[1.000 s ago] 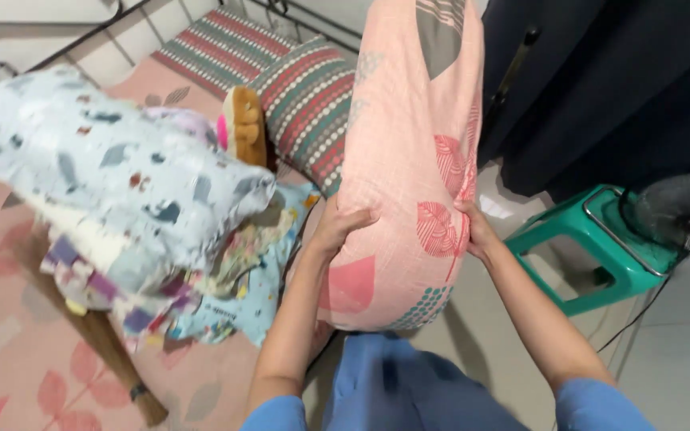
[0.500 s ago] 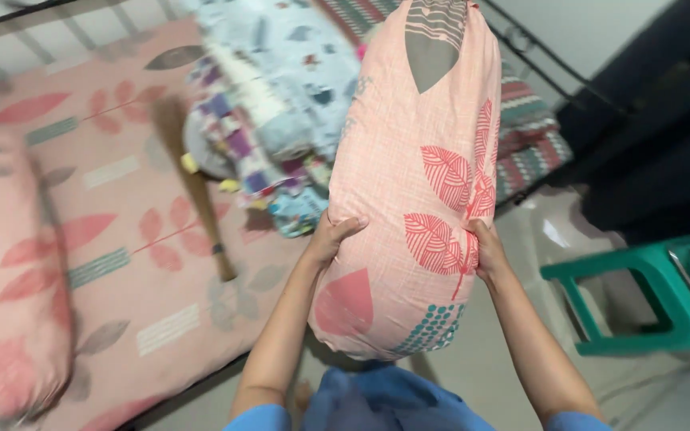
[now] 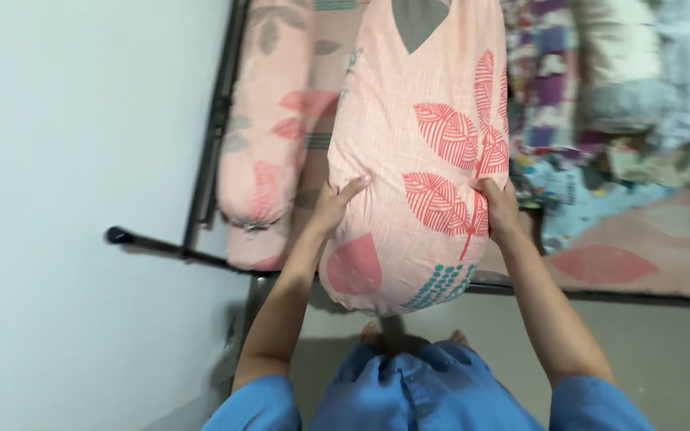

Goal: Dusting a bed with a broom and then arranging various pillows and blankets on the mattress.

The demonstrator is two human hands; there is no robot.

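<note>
The pink leaf-print pillow (image 3: 421, 152) runs off the top edge, so its far end cannot be seen. It covers the palm of the left hand (image 3: 335, 206) and most of the right hand (image 3: 498, 207) — only fingers and wrists show. The heap of patterned bedding (image 3: 608, 96) at upper right is blurred and cut by the edge — its pieces cannot be told apart.

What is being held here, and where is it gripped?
A pink leaf-print pillow, held upright between both hands: the left hand presses its left side and the right hand its right side, both on the lower half.
</note>
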